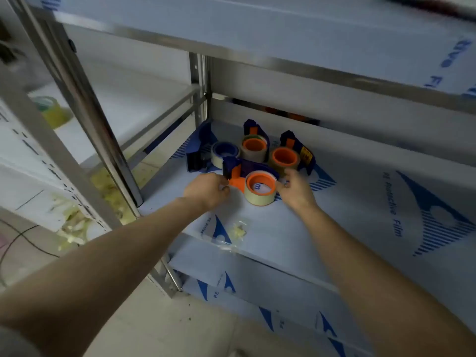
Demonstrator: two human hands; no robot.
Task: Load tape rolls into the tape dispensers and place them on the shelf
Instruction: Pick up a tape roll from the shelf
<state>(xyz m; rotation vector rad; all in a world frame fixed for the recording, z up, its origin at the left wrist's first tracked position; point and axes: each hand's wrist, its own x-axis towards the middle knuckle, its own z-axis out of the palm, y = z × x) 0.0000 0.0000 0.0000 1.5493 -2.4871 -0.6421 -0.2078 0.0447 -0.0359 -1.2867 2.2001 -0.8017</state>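
Protective film (438,217), white with blue print, covers the shelf (257,266) board. Crumpled yellowish scrap (239,229), near the shelf's front edge, towards its left corner. Heap of pale yellowish scraps (74,225), low at left. Black cable (15,243) on tiled floor (180,331).

Bare forearms (116,253), left hand (208,190), right hand (296,190)

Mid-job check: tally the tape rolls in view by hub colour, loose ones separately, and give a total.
Rolls on orange hubs: 3; the left hand holds the front one's dispenser
Roll on blue hub: 1
Loose roll, neighbouring shelf on the left: 1
Total: 5
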